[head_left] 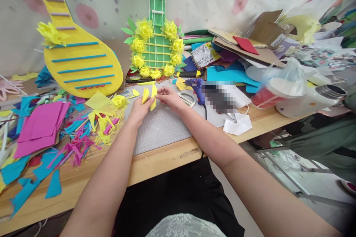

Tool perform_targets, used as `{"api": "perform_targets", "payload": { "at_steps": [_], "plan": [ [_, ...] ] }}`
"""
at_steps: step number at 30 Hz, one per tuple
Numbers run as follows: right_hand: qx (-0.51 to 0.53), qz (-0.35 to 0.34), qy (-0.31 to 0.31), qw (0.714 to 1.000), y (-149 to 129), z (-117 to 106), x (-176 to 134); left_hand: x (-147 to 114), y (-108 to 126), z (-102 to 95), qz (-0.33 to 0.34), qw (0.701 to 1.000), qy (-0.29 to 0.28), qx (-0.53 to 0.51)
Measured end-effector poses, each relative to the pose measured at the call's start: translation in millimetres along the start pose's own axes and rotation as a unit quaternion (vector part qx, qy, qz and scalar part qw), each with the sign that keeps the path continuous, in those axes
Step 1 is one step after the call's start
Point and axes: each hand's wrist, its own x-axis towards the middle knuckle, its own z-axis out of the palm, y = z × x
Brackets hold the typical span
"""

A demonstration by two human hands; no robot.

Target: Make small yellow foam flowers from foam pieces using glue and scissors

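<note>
My left hand [141, 110] is closed on folded pieces of yellow paper [145, 95] above the grey cutting mat [164, 127]. My right hand [168, 98] comes in from the other side, its thumb and fingertips pinched at the edge of a second yellow paper piece [154, 94]. The two hands almost meet. To the left of them, a yellow paper flower [119, 101] lies beside a yellow sheet [100, 103] and yellow scraps [101, 126]. A blue-purple glue gun [198, 90] rests to the right of my right hand, near scissors [187, 99] with pale handles.
Behind stand a yellow lute-shaped craft [86, 55] and a green one [158, 50] ringed with yellow flowers. Magenta sheets [39, 129] and blue scraps cover the left. A white mask [237, 124], a bagged cup [278, 90] and a white bottle [308, 100] are at the right.
</note>
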Motion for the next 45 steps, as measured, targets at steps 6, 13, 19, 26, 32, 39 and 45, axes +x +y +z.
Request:
{"api": "perform_targets", "payload": {
  "at_steps": [6,13,19,26,32,39,45],
  "plan": [
    [0.052,0.003,0.003,0.999,-8.5,-1.9,-2.1,0.2,6.6,-1.9,-0.056,0.981,-0.078,-0.168],
    [0.007,0.000,-0.039,0.999,-3.9,11.1,-8.5,1.4,0.9,6.2,-0.073,0.981,-0.038,-0.174],
    [-0.006,-0.026,-0.032,0.999,4.9,13.7,-5.2,-1.4,1.3,9.2,-0.047,0.990,-0.057,-0.121],
    [-0.023,-0.021,-0.011,0.999,5.5,12.8,-4.4,-0.9,-1.1,4.4,-0.020,0.987,-0.121,-0.103],
    [-0.012,-0.013,-0.009,1.000,2.0,13.6,-5.5,2.5,-6.6,0.5,0.002,0.994,-0.104,-0.029],
    [-0.026,-0.012,-0.026,0.999,5.7,11.0,-4.4,0.2,-6.1,4.4,0.001,0.992,-0.119,-0.051],
    [-0.019,-0.043,-0.027,0.999,-2.3,7.3,-5.8,-6.4,4.1,1.9,-0.014,0.989,-0.144,-0.031]
  ]
}}
